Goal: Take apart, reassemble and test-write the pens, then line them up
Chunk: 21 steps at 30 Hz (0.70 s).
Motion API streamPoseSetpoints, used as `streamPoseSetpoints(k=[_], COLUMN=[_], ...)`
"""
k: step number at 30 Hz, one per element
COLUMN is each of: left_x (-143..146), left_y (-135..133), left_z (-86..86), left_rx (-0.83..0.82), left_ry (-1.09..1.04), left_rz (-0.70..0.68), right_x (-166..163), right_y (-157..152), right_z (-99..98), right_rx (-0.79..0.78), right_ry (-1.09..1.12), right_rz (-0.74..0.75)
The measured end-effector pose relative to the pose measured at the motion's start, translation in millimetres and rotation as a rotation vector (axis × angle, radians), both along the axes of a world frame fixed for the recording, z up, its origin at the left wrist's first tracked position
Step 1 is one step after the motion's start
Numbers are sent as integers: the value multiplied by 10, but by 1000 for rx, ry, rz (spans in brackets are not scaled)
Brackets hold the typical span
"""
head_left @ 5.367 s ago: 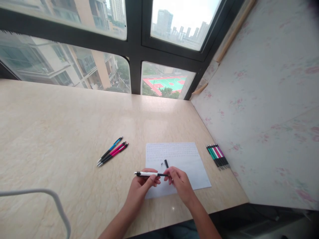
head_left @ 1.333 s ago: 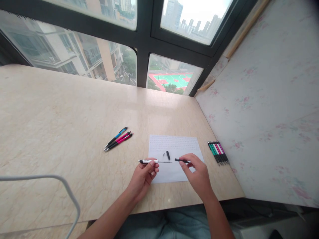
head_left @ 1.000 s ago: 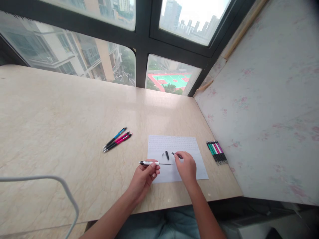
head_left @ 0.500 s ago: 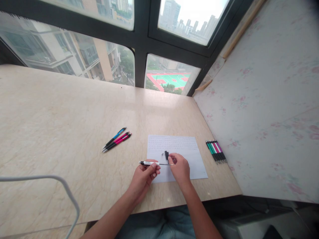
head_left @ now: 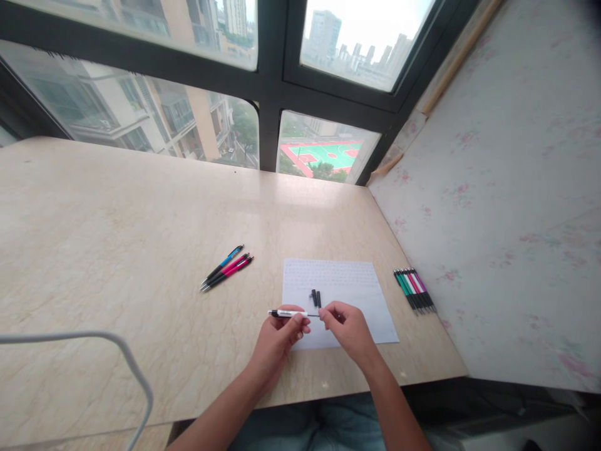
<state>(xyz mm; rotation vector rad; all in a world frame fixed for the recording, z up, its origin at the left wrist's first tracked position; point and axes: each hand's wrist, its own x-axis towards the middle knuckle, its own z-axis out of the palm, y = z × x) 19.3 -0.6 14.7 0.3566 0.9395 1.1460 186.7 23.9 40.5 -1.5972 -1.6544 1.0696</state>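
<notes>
My left hand [head_left: 280, 337] is closed round the barrel of a white and black pen [head_left: 286, 313], held level just above a written sheet of paper [head_left: 361, 294]. A thin refill sticks out of the pen's right end, and my right hand [head_left: 350, 327] pinches its tip. Two small black pen parts [head_left: 316, 298] lie side by side on the paper, just beyond my fingers.
Three pens, blue and pink, [head_left: 227, 265] lie together left of the paper. A row of several pens [head_left: 415, 290] lies near the right wall. A thin white curved bar [head_left: 117, 363] crosses the near left of the marble-look table [head_left: 117, 250]. Windows stand behind.
My right hand pulled a black front piece off the pen, laid it on the paper beside the other small part, then came back to the exposed refill tip.
</notes>
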Motion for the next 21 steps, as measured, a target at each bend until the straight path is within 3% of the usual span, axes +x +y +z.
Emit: streamPoseSetpoints(k=[10,16,21], left_x=[-10,-17,-47], left_y=[2,6,45], left_z=[11,12,12], left_rx=[-5,-39,-30], left_ry=[-87,-97,-81], left_rz=[-13,29,110], right_x=[6,-8,-26], right_y=[-46,-53,-25], right_z=[58,116,104], right_rx=[-16,129,177], right_ry=[51,-42,-63], right_rz=[130,192,158])
